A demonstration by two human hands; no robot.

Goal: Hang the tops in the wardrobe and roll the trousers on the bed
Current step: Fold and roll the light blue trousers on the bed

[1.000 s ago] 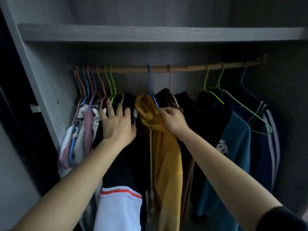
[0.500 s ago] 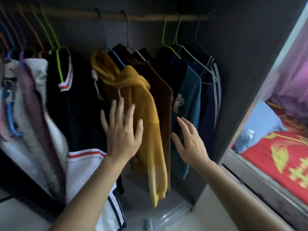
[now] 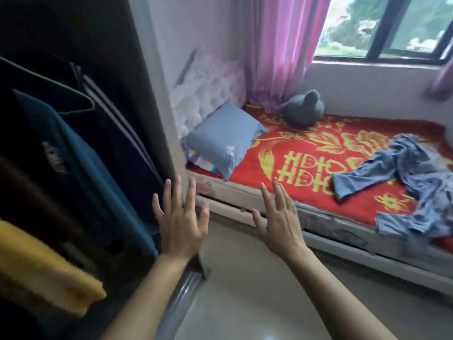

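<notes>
Blue trousers [image 3: 416, 173] reach the bed [image 3: 282, 153] edge (crumpled, unrolled).

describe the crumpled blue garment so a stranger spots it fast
Under the window is a bed with a red and gold patterned cover. The crumpled blue fabric garment lies at its right end. Unlike the plump blue pillow, it sprawls limp.

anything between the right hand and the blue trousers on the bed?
Head view: only the bed's white edge and bare red bedspread separate the right hand from the blue trousers.
</notes>
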